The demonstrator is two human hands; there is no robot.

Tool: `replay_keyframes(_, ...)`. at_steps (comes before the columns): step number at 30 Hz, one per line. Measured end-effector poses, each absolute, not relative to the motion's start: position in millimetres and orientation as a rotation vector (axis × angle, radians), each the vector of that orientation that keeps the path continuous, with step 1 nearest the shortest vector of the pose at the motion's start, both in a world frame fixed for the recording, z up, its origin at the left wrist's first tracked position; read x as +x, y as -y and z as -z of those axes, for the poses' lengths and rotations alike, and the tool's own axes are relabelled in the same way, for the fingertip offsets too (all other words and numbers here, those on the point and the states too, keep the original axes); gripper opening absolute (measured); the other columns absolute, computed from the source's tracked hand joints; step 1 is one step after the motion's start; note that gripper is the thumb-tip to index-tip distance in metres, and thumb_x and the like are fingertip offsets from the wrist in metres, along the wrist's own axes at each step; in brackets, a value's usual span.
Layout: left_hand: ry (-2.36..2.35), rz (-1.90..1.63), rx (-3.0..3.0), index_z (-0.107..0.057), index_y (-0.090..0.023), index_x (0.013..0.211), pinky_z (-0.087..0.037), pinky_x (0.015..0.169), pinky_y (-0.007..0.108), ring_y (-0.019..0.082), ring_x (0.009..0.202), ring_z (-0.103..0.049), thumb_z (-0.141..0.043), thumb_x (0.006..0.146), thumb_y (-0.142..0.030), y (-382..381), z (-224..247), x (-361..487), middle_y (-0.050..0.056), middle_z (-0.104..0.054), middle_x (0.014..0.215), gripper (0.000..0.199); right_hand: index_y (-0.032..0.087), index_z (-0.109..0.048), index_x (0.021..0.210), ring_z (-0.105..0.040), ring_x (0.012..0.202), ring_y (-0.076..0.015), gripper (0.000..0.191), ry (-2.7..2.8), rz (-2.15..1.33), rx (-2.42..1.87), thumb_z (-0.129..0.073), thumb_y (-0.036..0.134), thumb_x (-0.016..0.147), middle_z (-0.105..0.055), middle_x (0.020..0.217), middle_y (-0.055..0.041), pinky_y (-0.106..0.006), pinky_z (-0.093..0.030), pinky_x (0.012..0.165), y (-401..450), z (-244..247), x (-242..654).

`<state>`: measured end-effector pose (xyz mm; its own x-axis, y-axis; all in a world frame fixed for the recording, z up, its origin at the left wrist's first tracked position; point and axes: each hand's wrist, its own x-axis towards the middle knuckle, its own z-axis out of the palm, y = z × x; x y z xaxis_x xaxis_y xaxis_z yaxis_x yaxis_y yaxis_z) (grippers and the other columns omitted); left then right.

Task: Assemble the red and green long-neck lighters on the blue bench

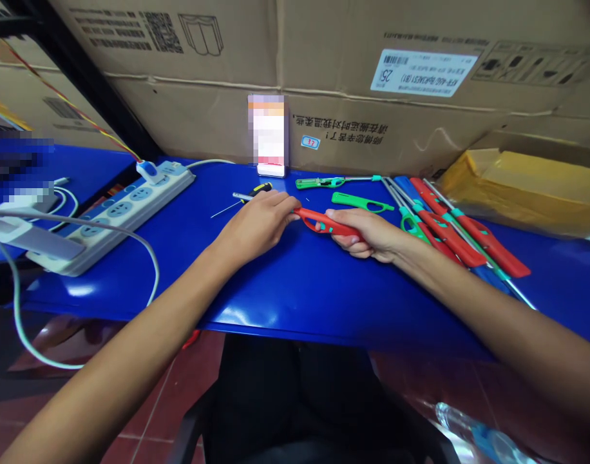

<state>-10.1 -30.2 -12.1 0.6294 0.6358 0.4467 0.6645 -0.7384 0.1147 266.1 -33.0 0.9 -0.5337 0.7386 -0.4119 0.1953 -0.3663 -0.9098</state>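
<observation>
My right hand (pixel 365 233) is wrapped round the handle of a red long-necked lighter (pixel 331 224) with a green trigger and button. The fingers of my left hand (pixel 263 222) close over its front end, hiding the neck. A metal tube end (pixel 241 196) shows beyond my left hand, probably the lighter's tip. Just behind that hand lies a screwdriver (pixel 260 191) with a yellow and black handle. A green lighter (pixel 321 183) with a metal neck and a separate green handle shell (pixel 360 202) lie behind my right hand.
Several red, green and blue lighters (pixel 449 225) lie in a pile at the right. A power strip (pixel 125 209) with cables is at the left. A lit phone (pixel 270 132) leans on a cardboard box (pixel 203 116). A yellow package (pixel 527 187) lies at the back right of the blue table (pixel 275 296).
</observation>
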Motion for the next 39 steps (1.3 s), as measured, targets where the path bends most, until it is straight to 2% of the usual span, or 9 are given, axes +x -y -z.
replay_keyframes(4,1.108,0.7,-2.807,-0.071,-0.017,0.122,-0.057,0.094,0.043,0.028,0.1,-0.071,-0.048,0.118,-0.031,28.9,12.9,-9.4,0.013,-0.078,0.11,0.026,0.023,-0.061,0.093,-0.013,0.04,-0.0057,0.045,1.494,-2.044,-1.184,-0.062,0.065,0.109,-0.041,0.059,0.0092,-0.021,-0.009,0.033,30.3,-2.0,269.8)
replay_keyframes(12,1.098,0.691,-2.807,-0.072,-0.015,0.122,-0.058,0.092,0.043,0.028,0.098,-0.071,-0.047,0.119,-0.031,32.4,10.5,-7.8,0.015,-0.078,0.109,0.029,0.023,-0.06,0.093,-0.017,0.041,-0.0061,0.039,1.52,-2.004,-1.214,-0.066,0.059,0.108,-0.042,0.058,0.0092,-0.017,-0.014,0.033,32.1,-1.7,270.3)
replay_keyframes(15,1.105,0.691,-2.814,-0.071,-0.016,0.122,-0.058,0.093,0.043,0.028,0.099,-0.072,-0.048,0.119,-0.031,31.5,10.5,-9.1,0.015,-0.078,0.109,0.028,0.021,-0.065,0.098,-0.017,0.039,-0.0057,0.042,1.536,-2.061,-1.113,-0.069,0.062,0.105,-0.048,0.059,0.008,-0.019,-0.014,0.032,30.5,-2.9,273.6)
replay_keyframes(17,1.112,0.687,-2.822,-0.071,-0.016,0.121,-0.058,0.094,0.043,0.028,0.099,-0.072,-0.048,0.118,-0.03,30.5,10.8,-9.6,0.014,-0.078,0.109,0.027,0.02,-0.069,0.107,-0.027,0.037,-0.0072,0.044,1.572,-2.057,-1.035,-0.069,0.064,0.103,-0.064,0.066,0.0019,-0.022,-0.021,0.03,29.4,-3.8,276.4)
replay_keyframes(19,1.114,0.688,-2.819,-0.07,-0.017,0.119,-0.057,0.093,0.044,0.028,0.098,-0.071,-0.047,0.118,-0.029,29.8,10.6,-9.8,0.014,-0.078,0.107,0.027,0.02,-0.071,0.113,-0.044,0.04,-0.0105,0.044,1.618,-1.951,-0.989,-0.07,0.061,0.101,-0.079,0.083,-0.0062,-0.025,-0.034,0.033,28.5,-4.6,278.8)
replay_keyframes(22,1.129,0.683,-2.801,-0.07,-0.017,0.117,-0.056,0.091,0.044,0.028,0.097,-0.071,-0.045,0.118,-0.029,30.4,8.3,-10.0,0.014,-0.077,0.105,0.028,0.019,-0.076,0.113,-0.062,0.051,-0.0144,0.039,1.731,-1.708,-0.989,-0.075,0.055,0.099,-0.083,0.089,-0.0071,-0.027,-0.045,0.041,26.7,-5.6,282.2)
replay_keyframes(25,1.173,0.656,-2.788,-0.071,-0.017,0.113,-0.055,0.088,0.044,0.028,0.094,-0.071,-0.046,0.115,-0.027,32.9,4.4,-10.7,0.013,-0.076,0.101,0.028,0.019,-0.08,0.113,-0.066,0.06,-0.015,0.037,1.895,-1.516,-0.984,-0.082,0.052,0.097,-0.08,0.087,-0.0039,-0.027,-0.049,0.05,24.2,-6.4,285.2)
replay_keyframes(31,1.266,0.564,-2.791,-0.073,-0.016,0.112,-0.054,0.082,0.042,0.029,0.091,-0.072,-0.046,0.114,-0.03,38.4,1.7,-9.8,0.013,-0.077,0.1,0.031,0.02,-0.082,0.108,-0.057,0.061,-0.013,0.034,2.08,-1.319,-1.045,-0.083,0.052,0.098,-0.072,0.076,-0.0002,-0.029,-0.04,0.056,22.0,-1.9,284.3)
replay_keyframes(39,1.206,0.593,-2.772,-0.074,-0.015,0.115,-0.055,0.086,0.044,0.029,0.092,-0.072,-0.044,0.115,-0.031,38.7,4.5,-7.6,0.014,-0.078,0.102,0.034,0.023,-0.075,0.096,-0.05,0.056,-0.0127,0.019,1.895,-1.416,-1.038,-0.082,0.04,0.089,-0.067,0.068,0.0029,-0.03,-0.033,0.053,19.1,10.0,278.6)
